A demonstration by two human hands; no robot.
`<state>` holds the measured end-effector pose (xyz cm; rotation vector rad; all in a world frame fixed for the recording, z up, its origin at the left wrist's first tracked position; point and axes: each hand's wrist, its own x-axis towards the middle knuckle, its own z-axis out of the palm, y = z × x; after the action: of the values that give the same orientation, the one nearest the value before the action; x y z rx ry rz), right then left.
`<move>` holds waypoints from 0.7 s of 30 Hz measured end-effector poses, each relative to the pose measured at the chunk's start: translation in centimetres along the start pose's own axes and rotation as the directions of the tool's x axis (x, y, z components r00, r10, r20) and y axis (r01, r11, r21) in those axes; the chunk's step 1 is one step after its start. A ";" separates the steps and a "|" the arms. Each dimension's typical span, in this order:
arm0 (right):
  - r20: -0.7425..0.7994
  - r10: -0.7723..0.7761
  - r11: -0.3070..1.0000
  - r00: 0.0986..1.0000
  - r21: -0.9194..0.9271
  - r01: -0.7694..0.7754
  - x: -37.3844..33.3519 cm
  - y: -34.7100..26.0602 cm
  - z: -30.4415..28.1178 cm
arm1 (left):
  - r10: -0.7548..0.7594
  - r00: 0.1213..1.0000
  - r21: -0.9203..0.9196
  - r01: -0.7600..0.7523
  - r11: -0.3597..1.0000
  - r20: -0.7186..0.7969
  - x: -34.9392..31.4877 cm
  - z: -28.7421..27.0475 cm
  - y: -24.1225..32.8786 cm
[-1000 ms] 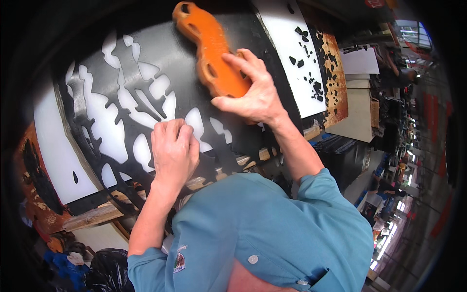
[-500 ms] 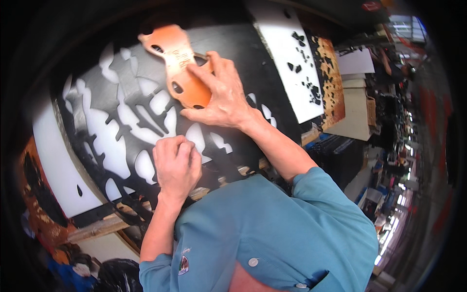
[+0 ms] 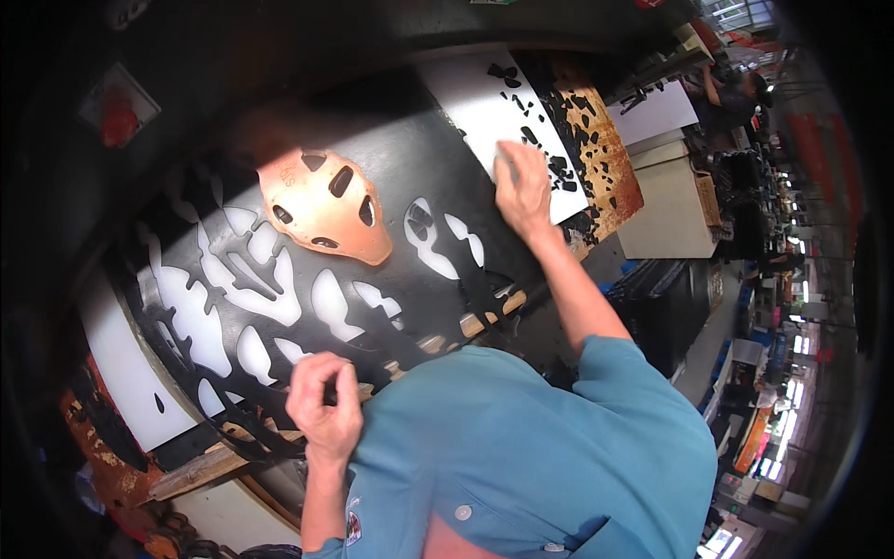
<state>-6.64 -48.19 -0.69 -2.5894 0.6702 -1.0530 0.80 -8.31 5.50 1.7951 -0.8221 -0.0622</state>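
A flat orange plate (image 3: 326, 200) with several oval openings, looking like a cutting die, lies on a black sheet (image 3: 391, 149). Its far end fades into shadow. Neither hand touches it. To its right, my right hand (image 3: 526, 191) hangs over a white board (image 3: 480, 116), slightly blurred, fingers half bent and apart with nothing seen in them. My left hand (image 3: 326, 405) is at the near edge of the sheet, thumb and forefinger pinched together in a ring. Whether anything small sits in that pinch is hidden. Cut-out holes (image 3: 191, 298) in the sheet show white beneath.
Small black offcuts (image 3: 559, 172) lie on the white board and on a worn brown board (image 3: 601, 140) beside it. A dark overhead beam (image 3: 279, 47) spans the far side. Wooden edging (image 3: 200, 470) borders the near left. A co-worker (image 3: 736, 93) stands at the far right.
My right hand has let go of the orange plate and moved right, over the white board. The plate now lies turned. My left hand has drawn back toward my body.
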 end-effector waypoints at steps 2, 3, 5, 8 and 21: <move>0.001 -0.187 0.976 0.982 0.114 0.186 -1.2 -0.7 -0.3 | -0.083 0.992 -0.027 0.086 0.996 0.098 -1.8 1.8 0.1; 0.024 -0.101 0.987 0.995 0.126 0.097 -1.4 -0.9 0.0 | 0.067 0.993 0.180 -0.083 0.980 0.093 -1.9 2.8 -0.7; 0.018 -0.007 0.985 1.000 0.174 0.003 -1.2 -1.1 0.4 | 0.150 0.984 0.321 -0.173 0.931 0.097 -2.6 3.5 -1.6; 0.034 0.178 0.900 0.983 0.398 -0.177 0.4 -1.6 -0.3 | 0.145 0.989 0.367 -0.150 0.918 0.043 -3.4 3.9 -2.5; -0.005 0.110 0.854 0.994 0.512 -0.092 -2.2 -4.3 -9.2 | 0.160 0.972 0.506 -0.051 0.861 -0.174 -5.1 3.0 -2.6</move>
<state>-13.18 -44.04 6.23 -2.0586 0.4481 -1.0694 -3.02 -7.51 0.35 2.1879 -0.8304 0.4481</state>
